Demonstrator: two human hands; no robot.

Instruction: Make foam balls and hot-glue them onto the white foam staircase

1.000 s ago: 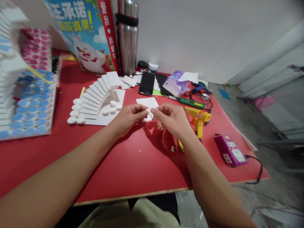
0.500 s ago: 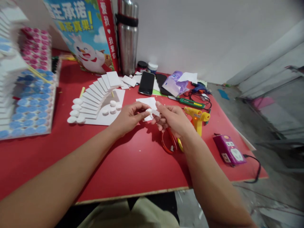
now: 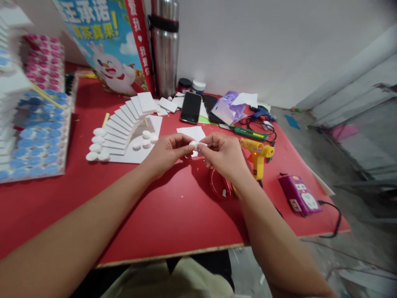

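Note:
My left hand (image 3: 169, 151) pinches a small white paper roll (image 3: 193, 143) between thumb and fingertips. My right hand (image 3: 225, 155) is closed on the white paper strip (image 3: 203, 144) that runs from this roll, so the two hands nearly meet. Beneath them lies a white sheet of paper (image 3: 190, 132) with small scraps. Red-handled scissors (image 3: 218, 186) rest partly hidden under my right hand. To the left, several round white pieces (image 3: 146, 143) sit on a white board (image 3: 155, 124) beside a curved stair of white blocks (image 3: 116, 130).
A yellow glue gun (image 3: 258, 155) with a lit orange light stands right of my right hand. Behind are a green cutter knife (image 3: 249, 133), a phone (image 3: 190, 108) and a steel flask (image 3: 166, 54). A purple power socket box (image 3: 299, 194) lies near the right edge.
My right hand has turned over, its fingers now closing on the strip close to the roll. Less of the strip shows. My left hand has hardly moved.

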